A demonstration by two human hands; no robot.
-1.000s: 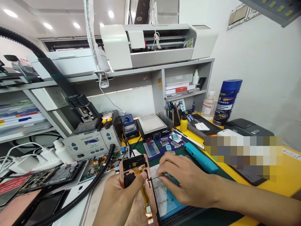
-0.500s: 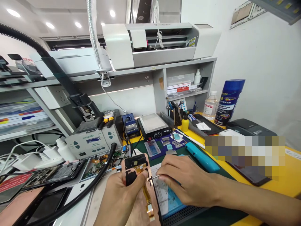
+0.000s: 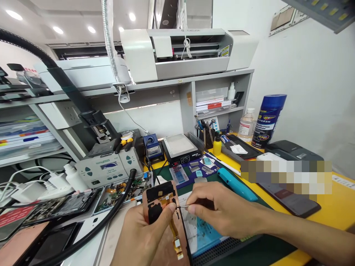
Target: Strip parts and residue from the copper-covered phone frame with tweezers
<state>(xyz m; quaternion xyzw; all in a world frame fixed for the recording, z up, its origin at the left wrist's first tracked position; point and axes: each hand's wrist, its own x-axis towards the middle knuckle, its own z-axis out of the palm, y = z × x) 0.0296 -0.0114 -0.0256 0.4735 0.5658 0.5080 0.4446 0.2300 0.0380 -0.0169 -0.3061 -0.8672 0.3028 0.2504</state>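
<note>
My left hand (image 3: 141, 231) grips a phone screen (image 3: 168, 249), its copper-coloured back turned up and my thumb pressed near its right edge. A gold flex cable (image 3: 174, 238) runs down that back below black patches. Between the thumb and fingers of my right hand (image 3: 219, 210) is a thin metal tool (image 3: 183, 207), most of it hidden by the hand; I cannot tell whether it is tweezers. Its tip meets the screen's right edge beside my left thumb, where small dark bits show. Beneath lies a blue and white work mat (image 3: 205, 236).
A black hose (image 3: 111, 216) arches at left before a tray of small parts (image 3: 119, 192). Behind are a hot air station (image 3: 107, 168) and a flat heating plate (image 3: 181, 146). To the right lie a turquoise tool (image 3: 237, 184) and a dark phone (image 3: 294, 199).
My right hand has shifted slightly, still pinching the tool at the screen's edge. My left hand keeps its hold on the screen. The whole view has moved a little.
</note>
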